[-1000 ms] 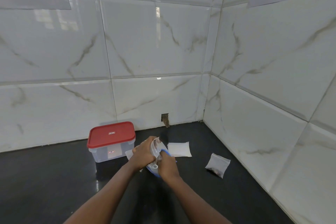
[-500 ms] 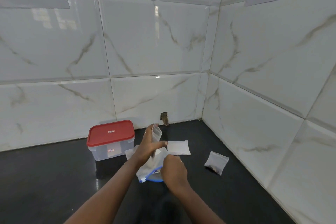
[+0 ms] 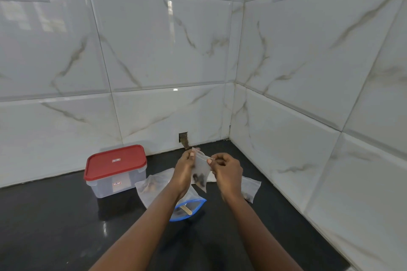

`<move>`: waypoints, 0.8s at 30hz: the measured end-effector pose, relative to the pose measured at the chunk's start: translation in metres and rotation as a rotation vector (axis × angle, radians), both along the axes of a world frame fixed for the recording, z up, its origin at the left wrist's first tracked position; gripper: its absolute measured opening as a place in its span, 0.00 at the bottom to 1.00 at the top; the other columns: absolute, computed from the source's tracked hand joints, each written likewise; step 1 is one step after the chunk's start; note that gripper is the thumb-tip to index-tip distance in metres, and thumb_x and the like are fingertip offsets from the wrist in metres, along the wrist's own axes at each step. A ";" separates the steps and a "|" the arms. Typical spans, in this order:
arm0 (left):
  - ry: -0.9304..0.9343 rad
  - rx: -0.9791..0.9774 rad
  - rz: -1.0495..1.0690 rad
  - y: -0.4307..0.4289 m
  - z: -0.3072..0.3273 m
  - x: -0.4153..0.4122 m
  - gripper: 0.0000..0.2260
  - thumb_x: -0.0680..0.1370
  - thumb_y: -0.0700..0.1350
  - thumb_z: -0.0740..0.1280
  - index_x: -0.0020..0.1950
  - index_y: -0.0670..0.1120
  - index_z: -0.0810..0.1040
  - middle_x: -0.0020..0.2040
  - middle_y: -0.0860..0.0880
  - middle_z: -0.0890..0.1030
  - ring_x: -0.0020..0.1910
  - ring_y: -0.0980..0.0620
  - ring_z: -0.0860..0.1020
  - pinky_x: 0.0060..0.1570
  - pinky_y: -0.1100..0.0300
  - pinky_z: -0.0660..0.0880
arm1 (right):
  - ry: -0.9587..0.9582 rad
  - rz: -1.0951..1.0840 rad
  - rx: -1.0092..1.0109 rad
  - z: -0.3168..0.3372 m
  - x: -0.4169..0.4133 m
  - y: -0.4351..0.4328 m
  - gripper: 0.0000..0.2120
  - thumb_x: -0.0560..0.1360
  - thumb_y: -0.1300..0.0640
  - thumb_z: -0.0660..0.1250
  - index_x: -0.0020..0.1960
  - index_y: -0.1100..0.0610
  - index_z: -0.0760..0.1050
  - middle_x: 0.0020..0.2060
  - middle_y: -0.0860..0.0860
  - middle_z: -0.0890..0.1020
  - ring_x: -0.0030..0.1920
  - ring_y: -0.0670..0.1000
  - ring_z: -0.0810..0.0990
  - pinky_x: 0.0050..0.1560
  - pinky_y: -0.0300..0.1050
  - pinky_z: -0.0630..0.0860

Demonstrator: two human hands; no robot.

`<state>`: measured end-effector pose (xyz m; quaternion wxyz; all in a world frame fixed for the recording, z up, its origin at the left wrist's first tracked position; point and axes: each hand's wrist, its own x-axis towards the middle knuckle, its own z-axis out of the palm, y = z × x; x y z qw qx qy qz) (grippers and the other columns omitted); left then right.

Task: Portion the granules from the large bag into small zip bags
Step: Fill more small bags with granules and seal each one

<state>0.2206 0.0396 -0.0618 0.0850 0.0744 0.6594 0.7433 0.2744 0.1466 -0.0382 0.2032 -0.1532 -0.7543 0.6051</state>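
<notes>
Landmark: we take the red-lidded container point(image 3: 115, 168) as our reference. It is a clear box, lid on, standing on the black counter point(image 3: 55, 226) against the tiled wall point(image 3: 154, 61).

Small zip bag: the small zip bag point(image 3: 200, 166) is held up in the air to the right of the container, clear of the counter, with its top edge at about the height of the container's lid. It hangs with its mouth upward.

Granules: we see a small dark clump of granules point(image 3: 198, 179) gathered in the bottom of that held bag.

Left hand: the left hand point(image 3: 184, 170) is the hand nearer the container. It pinches the left end of the bag's top edge between thumb and fingers.

Right hand: the right hand point(image 3: 228, 171) is farther from the container. Thumb and forefinger pinch the right end of the same top edge and the other fingers are curled in.

Large bag: the large bag point(image 3: 154, 191) lies flat on the counter just right of the container and below the hands. Its blue-rimmed mouth point(image 3: 199, 201) points away from the container.

Wooden stick: a pale wooden stick point(image 3: 186, 209) lies inside that mouth — we cannot tell what kind of tool it is.

Second small bag: another filled small bag point(image 3: 252, 187) rests on the counter well to the right of the container, beyond the right hand — dark granules sit in its lower corner.
</notes>
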 end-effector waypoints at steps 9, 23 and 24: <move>-0.063 -0.025 0.091 0.013 -0.016 -0.004 0.07 0.78 0.43 0.64 0.52 0.42 0.77 0.52 0.41 0.80 0.53 0.44 0.78 0.54 0.47 0.78 | -0.023 -0.030 -0.067 -0.012 0.003 0.030 0.06 0.73 0.65 0.70 0.41 0.55 0.78 0.36 0.51 0.81 0.38 0.48 0.80 0.46 0.47 0.80; 0.033 -0.089 0.092 0.043 -0.016 0.003 0.07 0.79 0.40 0.61 0.44 0.46 0.77 0.46 0.44 0.79 0.50 0.43 0.79 0.50 0.47 0.78 | -0.098 -0.086 0.028 -0.018 0.000 0.044 0.15 0.74 0.71 0.57 0.36 0.56 0.71 0.35 0.51 0.74 0.36 0.47 0.72 0.33 0.37 0.67; 0.022 -0.048 0.077 0.044 -0.016 0.004 0.06 0.79 0.41 0.62 0.46 0.44 0.77 0.46 0.44 0.80 0.50 0.43 0.79 0.51 0.46 0.78 | -0.096 -0.091 0.019 -0.017 0.001 0.045 0.14 0.74 0.72 0.56 0.37 0.57 0.72 0.35 0.51 0.74 0.35 0.47 0.71 0.33 0.36 0.67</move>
